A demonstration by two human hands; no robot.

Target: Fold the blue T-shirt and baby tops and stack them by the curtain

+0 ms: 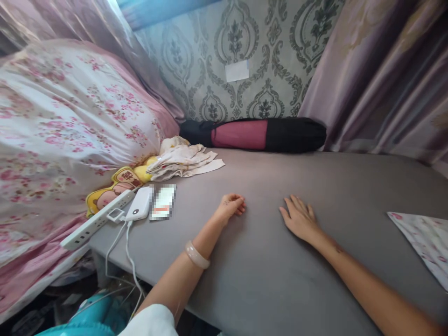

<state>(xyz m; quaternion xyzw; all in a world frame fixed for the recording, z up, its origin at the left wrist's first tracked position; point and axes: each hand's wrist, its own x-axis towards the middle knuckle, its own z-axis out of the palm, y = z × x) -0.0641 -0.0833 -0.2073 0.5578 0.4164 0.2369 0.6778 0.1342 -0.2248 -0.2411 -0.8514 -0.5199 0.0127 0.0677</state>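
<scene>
My left hand [233, 206] rests on its side on the grey surface [259, 261], fingers curled in and thumb lying along them. The inside of that hand is hidden, so I cannot tell whether anything is in it. A pale bangle [197, 255] circles the left forearm. To the right, my right hand [300, 215] lies palm down on the same surface, its fingers stretched out and slightly apart, holding nothing. A gap of bare grey surface separates the two hands. Nearest to the left hand is a phone [163, 202] with a blurred screen, lying farther left.
Beside the phone lie a white power bank [140, 204] with cables and a white power strip [98, 219]. Crumpled pale cloth [185, 161] and a yellow plush [108, 193] lie behind. A long black-and-pink bag [241, 134] lines the wall. Floral fabric [425, 238] is at right.
</scene>
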